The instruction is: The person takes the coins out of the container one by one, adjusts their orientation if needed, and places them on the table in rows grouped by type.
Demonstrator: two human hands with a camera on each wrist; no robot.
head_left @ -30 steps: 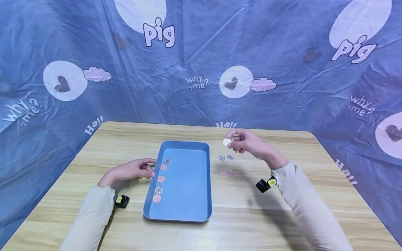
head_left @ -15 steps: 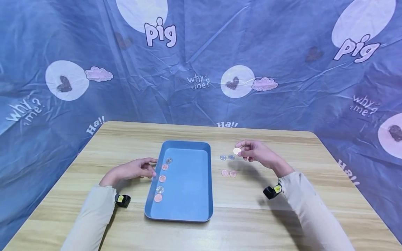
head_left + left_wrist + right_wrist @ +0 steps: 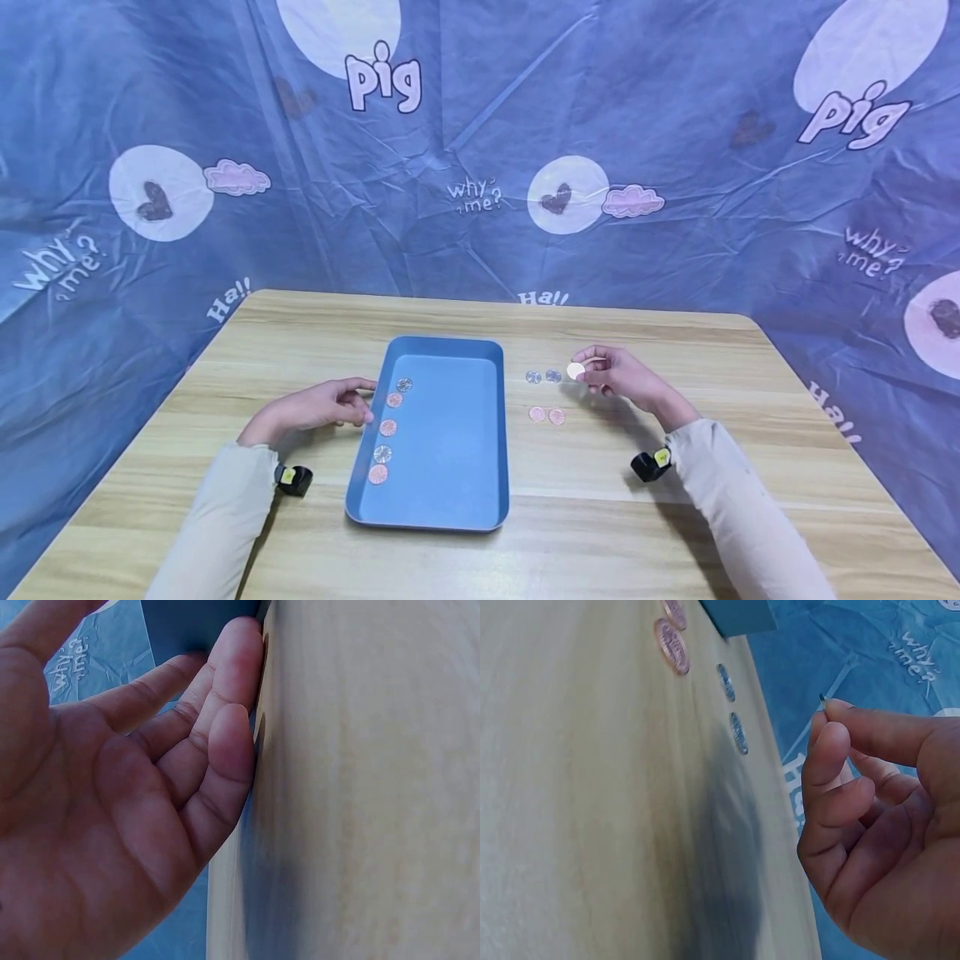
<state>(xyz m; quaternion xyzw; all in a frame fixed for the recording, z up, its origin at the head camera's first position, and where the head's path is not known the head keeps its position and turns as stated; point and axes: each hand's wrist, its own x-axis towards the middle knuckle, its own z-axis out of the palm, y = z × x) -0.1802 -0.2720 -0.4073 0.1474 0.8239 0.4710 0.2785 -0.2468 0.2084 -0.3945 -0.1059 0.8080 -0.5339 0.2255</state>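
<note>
In the head view my right hand [image 3: 618, 377] pinches a shiny pale coin [image 3: 575, 371] between thumb and fingertips, just right of two silver coins [image 3: 553, 377] on the table. The right wrist view shows the pinched coin [image 3: 823, 700] edge-on, held above the tabletop. Two copper coins [image 3: 557, 417] lie nearer the front. On the left, my left hand [image 3: 318, 408] rests beside a blue tray [image 3: 429, 527], fingertips right at its left rim, fingers loosely bent. Copper coins [image 3: 387, 428] and silver coins [image 3: 382, 455] form a column along the tray's left side.
A wooden table [image 3: 585, 542] carries the tray and the coins. Behind it hangs a blue printed cloth [image 3: 450, 242]. Each wrist wears a small black camera, such as the right one [image 3: 649, 465].
My right hand has moved rightward and lower with the coin, from above and behind the silver coins to just right of them. The left hand stays at the tray.
</note>
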